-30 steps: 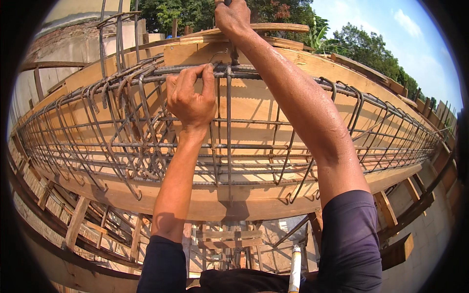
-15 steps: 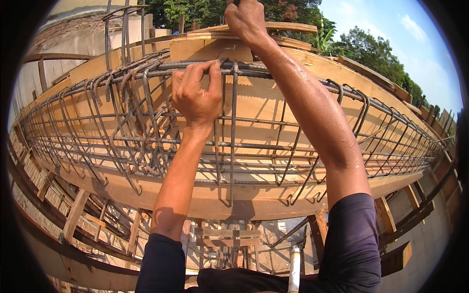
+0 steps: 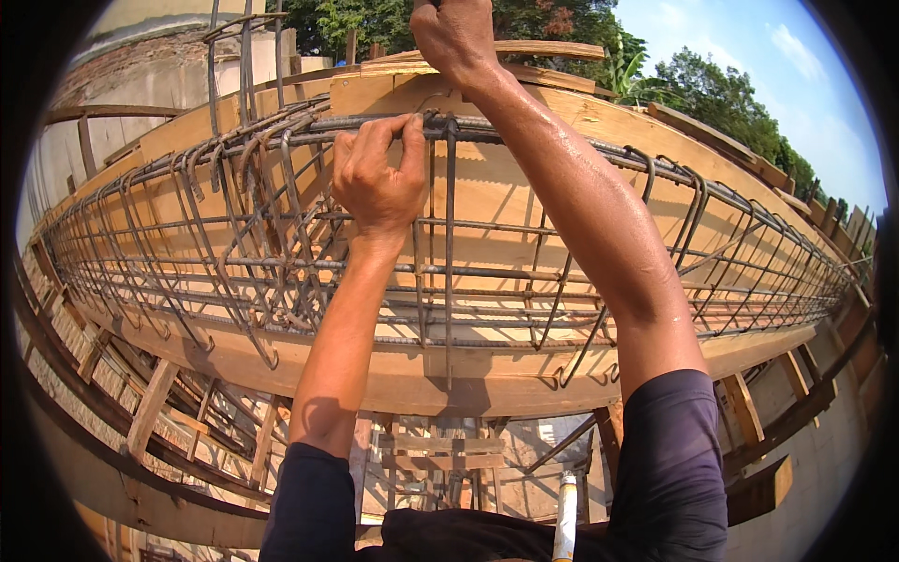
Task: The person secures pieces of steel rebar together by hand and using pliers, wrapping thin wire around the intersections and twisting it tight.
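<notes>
My left hand is closed at the top rebar of a long steel cage, left of a vertical stirrup. Its thumb and forefinger meet at the bar's level, while the other fingers curl out of sight. Higher up, my right hand is a fist above the board's top edge, partly cut off by the picture's upper edge. Something dark shows at that fist, but I cannot make out what it is. A thin bent wire stands out by the top bar, between my hands.
Wooden formwork boards rise behind the cage, and a timber beam runs below it. Stirrup hooks project along the front. Wooden props and lower framing stand beneath. Upright rebars rise at the left. A cigarette juts in at the bottom.
My right fist has shifted slightly up and to the left. My left hand keeps its place at the top bar. The view has moved a little.
</notes>
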`<state>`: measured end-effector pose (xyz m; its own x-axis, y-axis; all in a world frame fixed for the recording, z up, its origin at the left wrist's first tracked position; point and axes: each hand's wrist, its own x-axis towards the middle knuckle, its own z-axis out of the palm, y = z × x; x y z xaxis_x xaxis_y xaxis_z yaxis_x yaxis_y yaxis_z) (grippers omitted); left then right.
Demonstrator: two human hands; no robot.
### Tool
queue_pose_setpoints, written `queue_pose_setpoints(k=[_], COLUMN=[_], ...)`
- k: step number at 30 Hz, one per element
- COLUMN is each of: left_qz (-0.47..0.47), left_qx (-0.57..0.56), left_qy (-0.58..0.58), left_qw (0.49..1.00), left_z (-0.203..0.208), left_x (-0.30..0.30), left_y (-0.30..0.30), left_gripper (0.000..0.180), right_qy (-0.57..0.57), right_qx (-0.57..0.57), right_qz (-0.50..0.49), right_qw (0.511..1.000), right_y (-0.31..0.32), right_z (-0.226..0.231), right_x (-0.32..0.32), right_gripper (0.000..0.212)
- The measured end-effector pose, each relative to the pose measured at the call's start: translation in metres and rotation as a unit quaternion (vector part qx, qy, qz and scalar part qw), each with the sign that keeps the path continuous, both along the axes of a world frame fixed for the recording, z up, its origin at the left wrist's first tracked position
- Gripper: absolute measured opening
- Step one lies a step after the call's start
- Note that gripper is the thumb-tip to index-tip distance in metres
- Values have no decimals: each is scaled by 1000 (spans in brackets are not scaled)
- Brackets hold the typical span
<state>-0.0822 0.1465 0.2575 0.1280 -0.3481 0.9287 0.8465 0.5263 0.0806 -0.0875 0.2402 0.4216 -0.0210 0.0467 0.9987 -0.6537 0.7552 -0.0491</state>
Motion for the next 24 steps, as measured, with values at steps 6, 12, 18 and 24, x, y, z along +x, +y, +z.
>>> queue_pose_setpoints(k=[6,12,18,24], left_qz=[4,2,-27,-38], left_qx=[-13,-38,-142,-154], left_qy=[-6,-33,-85,-147], left_qw=[1000,999,986,976], left_z=[-1,-1,7,-9], left_x=[3,-2,18,-17], left_y=[-4,-8,-9,-46], left_gripper=[9,19,49,56], right_qy=[-13,51,62,-2], right_qx=[-131,-294,-592,-757], right_qz=[73,129,-178,32], right_qw=[989,946,783,652], right_y=[44,140,245,292], right_z=[14,-120,-319,-446], right_x=[140,286,370,338], right_gripper=[29,28,29,22])
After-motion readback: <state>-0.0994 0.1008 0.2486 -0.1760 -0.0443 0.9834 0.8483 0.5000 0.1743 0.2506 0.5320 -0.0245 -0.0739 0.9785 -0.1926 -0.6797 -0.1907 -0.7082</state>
